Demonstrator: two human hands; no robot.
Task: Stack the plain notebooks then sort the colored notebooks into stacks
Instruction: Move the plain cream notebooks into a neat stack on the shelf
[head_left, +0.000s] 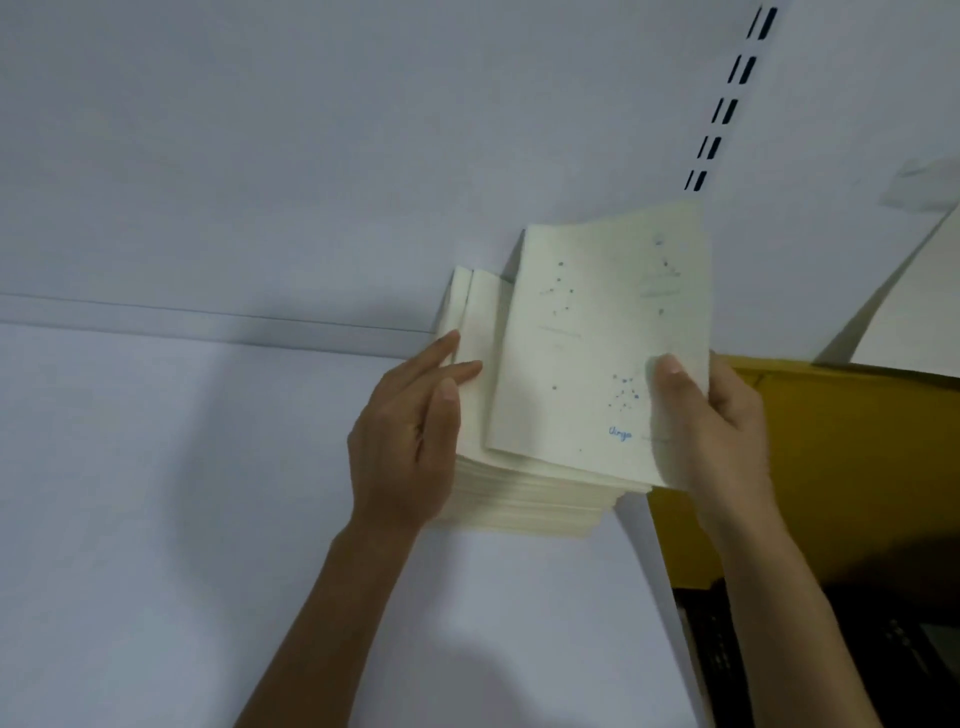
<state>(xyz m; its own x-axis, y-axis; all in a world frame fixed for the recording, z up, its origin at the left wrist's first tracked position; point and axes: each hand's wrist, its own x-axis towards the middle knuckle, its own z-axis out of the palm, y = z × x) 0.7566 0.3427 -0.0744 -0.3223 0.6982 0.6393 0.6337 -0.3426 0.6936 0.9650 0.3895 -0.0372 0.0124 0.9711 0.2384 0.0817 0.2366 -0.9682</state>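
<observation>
On the white shelf (208, 467) your cream notebook stack (530, 504) stands tall; plain stacking looks well along. Your right hand (722, 426) pinches a constellation-print notebook (597, 338) over its top; your left hand (405, 447) steadies it with straight fingers. No coloured notebooks show.

The notebooks (524, 488) are made of soft, matt cream paper. The box (831, 441) is dull yellow cardboard.

Dim, soft, bluish light; slight blur; wide-angle bending at edges.
</observation>
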